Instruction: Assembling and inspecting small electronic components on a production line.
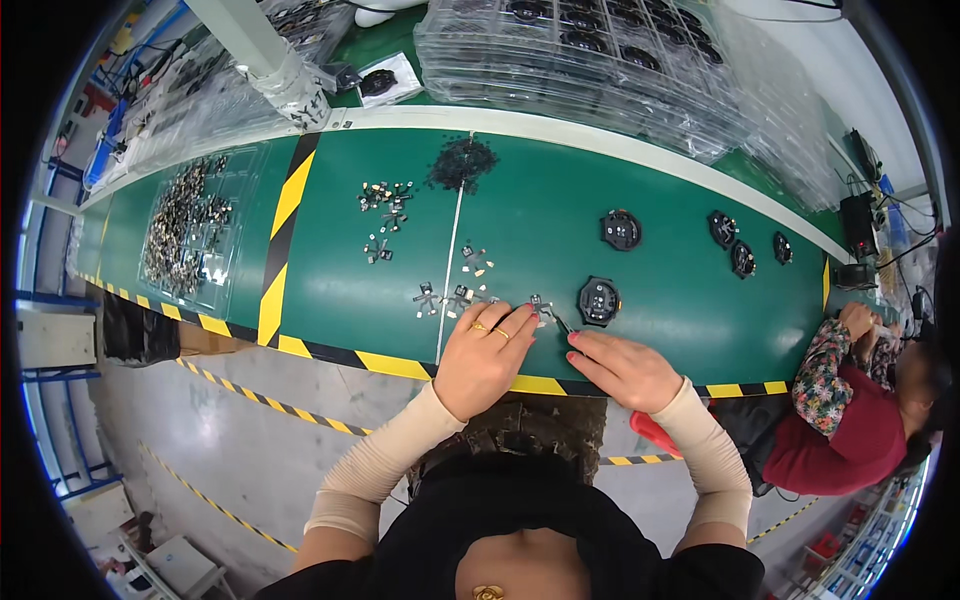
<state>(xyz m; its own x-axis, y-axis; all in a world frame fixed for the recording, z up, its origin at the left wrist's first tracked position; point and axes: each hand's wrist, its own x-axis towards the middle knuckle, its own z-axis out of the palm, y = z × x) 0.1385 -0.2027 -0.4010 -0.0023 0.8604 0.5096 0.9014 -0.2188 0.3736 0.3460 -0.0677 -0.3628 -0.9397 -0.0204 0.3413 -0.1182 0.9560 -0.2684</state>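
At the front edge of the green bench, my left hand (485, 355) has its fingers drawn together, their tips on a small flex-circuit part (540, 301). My right hand (625, 368) pinches a pair of tweezers (561, 321), which point up and left toward that part. Similar small parts (427, 298) lie just left of my left hand, and more are grouped (386, 197) farther back. A round black watch case (599, 301) sits right of the tweezers, with another watch case (620, 230) behind it. A heap of tiny black pieces (463, 164) rests at the back.
A clear tray (215, 285) full of small parts lies at left, past a yellow-black tape stripe (287, 240). Several smaller watch cases (742, 259) sit at right. Stacked clear trays (560, 75) stand behind the white rail (580, 142). A co-worker (860, 430) sits at the right end.
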